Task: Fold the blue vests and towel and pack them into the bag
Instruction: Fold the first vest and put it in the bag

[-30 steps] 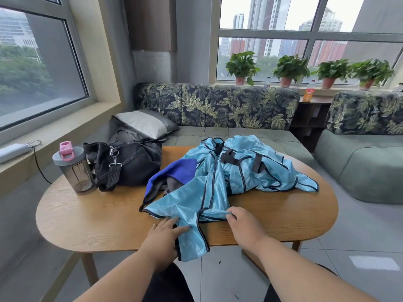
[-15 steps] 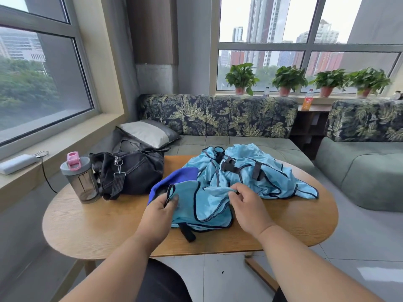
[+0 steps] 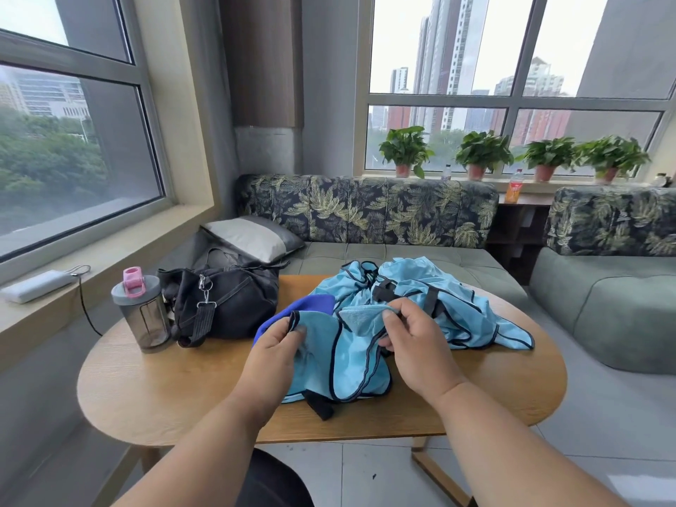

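Both hands had lifted the light-blue vest (image 3: 347, 360) higher off the wooden table (image 3: 164, 397); the left hand (image 3: 272, 354) pinched its black-trimmed edge, the right hand (image 3: 417, 345) gripped a fold. The black bag (image 3: 226, 305) sat left.

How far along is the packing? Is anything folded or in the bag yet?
Nothing looks finished. In hand: the left hand and right hand pinch the upper edge of one light blue vest, lifted and only partly folded. Left to do: a second vest lies crumpled behind it, the dark blue towel is unfolded, and I see no vest in the black bag on the table.
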`<state>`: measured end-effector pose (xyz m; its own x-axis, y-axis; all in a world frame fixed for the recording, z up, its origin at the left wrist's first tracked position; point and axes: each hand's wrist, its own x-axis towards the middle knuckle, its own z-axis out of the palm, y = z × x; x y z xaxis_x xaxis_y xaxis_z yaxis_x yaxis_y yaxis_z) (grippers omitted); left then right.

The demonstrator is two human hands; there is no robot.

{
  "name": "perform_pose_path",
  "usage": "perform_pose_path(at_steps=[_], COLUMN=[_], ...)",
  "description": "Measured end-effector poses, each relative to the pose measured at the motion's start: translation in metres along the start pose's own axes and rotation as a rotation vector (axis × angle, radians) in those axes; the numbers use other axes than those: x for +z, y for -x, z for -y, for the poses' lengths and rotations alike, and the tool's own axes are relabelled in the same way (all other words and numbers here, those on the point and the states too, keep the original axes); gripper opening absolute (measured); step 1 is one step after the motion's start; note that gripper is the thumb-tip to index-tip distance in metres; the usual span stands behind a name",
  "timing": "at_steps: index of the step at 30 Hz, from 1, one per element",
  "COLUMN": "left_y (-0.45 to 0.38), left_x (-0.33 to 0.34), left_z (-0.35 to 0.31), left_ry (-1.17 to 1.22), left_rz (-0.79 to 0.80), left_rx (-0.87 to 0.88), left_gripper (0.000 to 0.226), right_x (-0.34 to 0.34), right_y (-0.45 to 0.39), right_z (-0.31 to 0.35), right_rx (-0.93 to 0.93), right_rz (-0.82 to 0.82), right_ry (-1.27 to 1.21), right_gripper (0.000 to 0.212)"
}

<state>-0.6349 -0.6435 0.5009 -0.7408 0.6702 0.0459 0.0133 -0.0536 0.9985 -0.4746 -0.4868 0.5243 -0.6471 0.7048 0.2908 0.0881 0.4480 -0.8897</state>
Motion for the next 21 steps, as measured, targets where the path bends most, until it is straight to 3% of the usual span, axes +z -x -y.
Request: perform_pose_path(at_steps=[8,16,21], left_y=[0.016,0.022,0.023], left_x=[0.003,0.004,0.0], left_z=[-0.025,-0.04,-0.051], left_ry=[0.148,0.18,0.172], left_rz=[0.022,-0.06,-0.015], left_rx=[-0.009,-0.008,0.05], left_gripper=[0.026,0.029,0.028], right_x=[0.003,0.004,-0.007], right_y=[0.004,0.004,0.0], right_z=[0.015,0.028,0.034], right_rx=[-0.004,-0.039,-0.084], right_rz=[0.009,0.035,-0.012], right_ry=[-0.044,-0.06,-0.042], right_gripper=[0.015,0.019,0.016])
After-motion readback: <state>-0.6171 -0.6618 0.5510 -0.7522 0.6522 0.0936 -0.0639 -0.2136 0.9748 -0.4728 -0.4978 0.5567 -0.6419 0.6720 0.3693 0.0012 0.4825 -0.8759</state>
